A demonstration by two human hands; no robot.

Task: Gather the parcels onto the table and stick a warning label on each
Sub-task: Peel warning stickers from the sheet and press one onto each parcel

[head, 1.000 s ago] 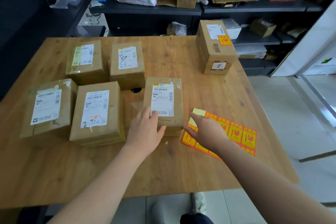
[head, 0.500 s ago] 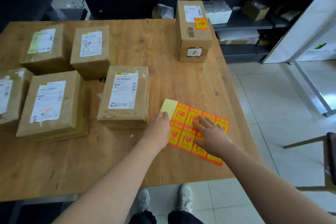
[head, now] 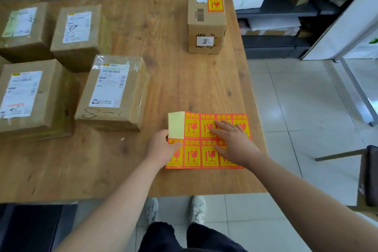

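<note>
A sheet of orange-and-yellow warning labels (head: 193, 155) lies flat near the table's front right corner, with one bare yellow backing square at its top left. My right hand (head: 233, 143) presses flat on the sheet with straight fingers. My left hand (head: 163, 147) rests at the sheet's left edge, its fingertips curled at the bottom-left label; whether they pinch it is not clear. Several brown parcels lie on the table: the nearest (head: 112, 92) just left of the sheet, others (head: 30, 96) (head: 78, 35) (head: 20, 28) further left. A tall parcel (head: 206, 14) at the back right carries a warning label (head: 215, 4).
The wooden table (head: 173, 80) ends just right of the sheet, with tiled floor (head: 302, 120) beyond. Dark shelves (head: 276, 10) with boxes and packets stand behind the table. A chair or stool edge (head: 366, 174) shows at the right. My shoes are below the front edge.
My left hand left the nearest parcel and moved right to the label sheet's left edge. My right hand slid onto the sheet and flattened. The camera view shifted right and closer.
</note>
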